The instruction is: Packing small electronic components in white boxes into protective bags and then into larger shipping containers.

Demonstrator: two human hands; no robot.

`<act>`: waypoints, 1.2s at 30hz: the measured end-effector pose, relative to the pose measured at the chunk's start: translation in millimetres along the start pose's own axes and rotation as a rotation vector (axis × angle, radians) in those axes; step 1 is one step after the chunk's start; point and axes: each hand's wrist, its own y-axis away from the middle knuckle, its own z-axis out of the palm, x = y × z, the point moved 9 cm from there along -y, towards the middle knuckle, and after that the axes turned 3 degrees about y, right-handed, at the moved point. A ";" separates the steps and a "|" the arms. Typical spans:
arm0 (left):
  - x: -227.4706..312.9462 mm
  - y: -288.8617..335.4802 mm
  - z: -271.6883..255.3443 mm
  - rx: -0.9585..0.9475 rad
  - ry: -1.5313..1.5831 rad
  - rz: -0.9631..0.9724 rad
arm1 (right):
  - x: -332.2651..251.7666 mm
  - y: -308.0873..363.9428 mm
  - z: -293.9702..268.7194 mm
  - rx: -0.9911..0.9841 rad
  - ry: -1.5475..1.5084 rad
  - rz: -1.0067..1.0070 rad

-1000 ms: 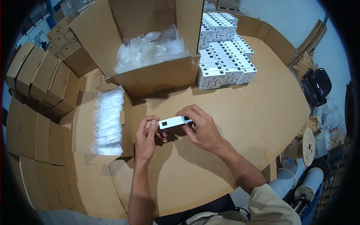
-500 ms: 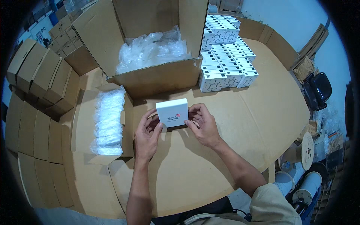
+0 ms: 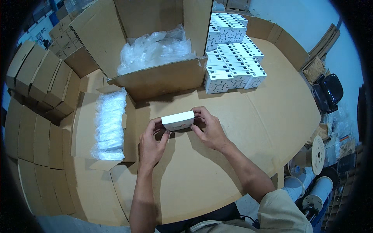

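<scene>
Left hand [image 3: 152, 144]: bare
Right hand [image 3: 211, 134]: bare
Forearms [image 3: 248, 171]: slender, uncovered
Right sleeve [image 3: 285, 211]: loose beige cloth, creased, ending near the elbow
Torso clothing [image 3: 221, 226]: beige folds

The far side of the white box [image 3: 178, 118] is hidden.

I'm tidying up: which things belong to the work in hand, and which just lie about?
Probably in use:
flat white box, between left hand and right hand
stacked black-and-white boxes
open brown cardboard carton of clear plastic packets
large brown cardboard box of crumpled plastic

Probably lying about:
glossy black object
pale round spool
</scene>
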 end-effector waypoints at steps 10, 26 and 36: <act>14.7 1.4 -1.8 0.009 0.026 0.063 | -7.2 -2.5 -1.6 -0.030 -0.011 -0.051; 181.2 -72.3 -32.6 0.335 -0.264 0.552 | 4.1 0.2 -13.5 0.034 0.376 -0.145; 129.5 -278.7 -46.6 0.109 -0.511 0.334 | 5.3 -0.5 -13.5 -0.003 0.392 -0.155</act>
